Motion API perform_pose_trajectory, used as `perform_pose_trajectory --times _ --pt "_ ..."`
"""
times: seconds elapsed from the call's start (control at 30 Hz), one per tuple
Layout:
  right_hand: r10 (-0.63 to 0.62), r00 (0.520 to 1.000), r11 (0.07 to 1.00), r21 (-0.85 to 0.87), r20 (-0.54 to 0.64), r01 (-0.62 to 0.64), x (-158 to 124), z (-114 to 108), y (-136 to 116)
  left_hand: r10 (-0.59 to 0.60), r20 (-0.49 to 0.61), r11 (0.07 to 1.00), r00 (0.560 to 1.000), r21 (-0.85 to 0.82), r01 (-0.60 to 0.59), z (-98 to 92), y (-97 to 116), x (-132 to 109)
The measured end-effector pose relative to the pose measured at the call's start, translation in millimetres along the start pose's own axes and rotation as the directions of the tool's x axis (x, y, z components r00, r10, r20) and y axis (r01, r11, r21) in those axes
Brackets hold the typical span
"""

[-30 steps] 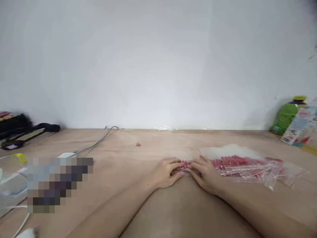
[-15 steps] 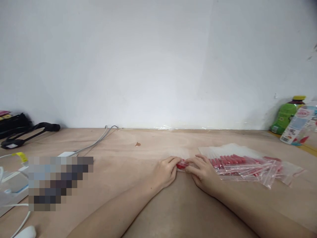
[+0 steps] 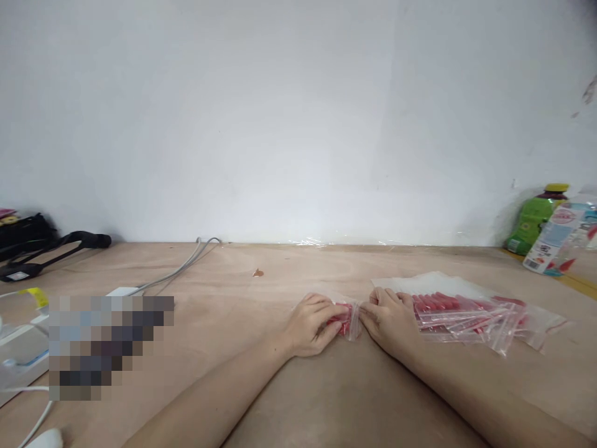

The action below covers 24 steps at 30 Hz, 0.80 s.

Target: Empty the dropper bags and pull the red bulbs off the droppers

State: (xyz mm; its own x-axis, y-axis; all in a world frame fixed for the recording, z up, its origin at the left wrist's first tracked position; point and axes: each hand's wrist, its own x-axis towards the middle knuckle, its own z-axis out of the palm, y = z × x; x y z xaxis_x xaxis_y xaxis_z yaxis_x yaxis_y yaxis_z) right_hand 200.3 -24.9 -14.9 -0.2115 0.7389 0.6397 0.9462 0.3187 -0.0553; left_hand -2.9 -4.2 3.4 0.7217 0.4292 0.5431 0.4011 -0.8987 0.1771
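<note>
A small clear zip bag with red contents lies on the table between my hands. My left hand is closed on the left part of the bag, its fingers over the red contents and covering some of them. At the bag's right edge, by the zip strip, my right hand pinches with curled fingers. Just right of that hand lies a spread of similar clear zip bags, overlapping, with red pieces inside; the hand hides the pile's left end.
At the right stand a green bottle with a yellow cap and a printed clear pack. On the left are a black strap-like object, grey cables, a white power strip and a blurred-out patch. A white wall rises behind the table.
My right hand has shifted slightly right to the bag's edge and its fingers have curled in. My left hand has turned a little, and more of the bag shows between the hands.
</note>
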Motion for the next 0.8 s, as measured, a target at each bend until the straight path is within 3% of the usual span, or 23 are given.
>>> perform_pose_trajectory --times 0.13,0.23,0.5,0.8 --pt "-0.001 0.995 0.998 0.059 0.1 -0.005 0.2 -4.4 -5.0 -0.176 0.104 0.982 0.979 0.088 0.167 -1.8 -11.8 -2.7" --pt "0.008 0.986 0.989 0.144 0.166 -0.032 -1.0 -5.6 -8.2 -0.216 0.186 0.975 0.958 0.091 0.202 -4.1 -13.4 -4.2" --pt "-0.024 0.931 0.964 0.256 0.364 -0.075 0.4 -10.0 -11.9 -0.256 0.068 0.967 0.964 0.027 0.254 -6.1 -5.9 -12.0" --pt "-0.025 0.948 0.845 0.514 0.317 -0.15 1.0 -5.1 -10.8 -0.294 0.079 0.951 0.953 -0.076 0.3 -6.8 -3.8 -13.2"
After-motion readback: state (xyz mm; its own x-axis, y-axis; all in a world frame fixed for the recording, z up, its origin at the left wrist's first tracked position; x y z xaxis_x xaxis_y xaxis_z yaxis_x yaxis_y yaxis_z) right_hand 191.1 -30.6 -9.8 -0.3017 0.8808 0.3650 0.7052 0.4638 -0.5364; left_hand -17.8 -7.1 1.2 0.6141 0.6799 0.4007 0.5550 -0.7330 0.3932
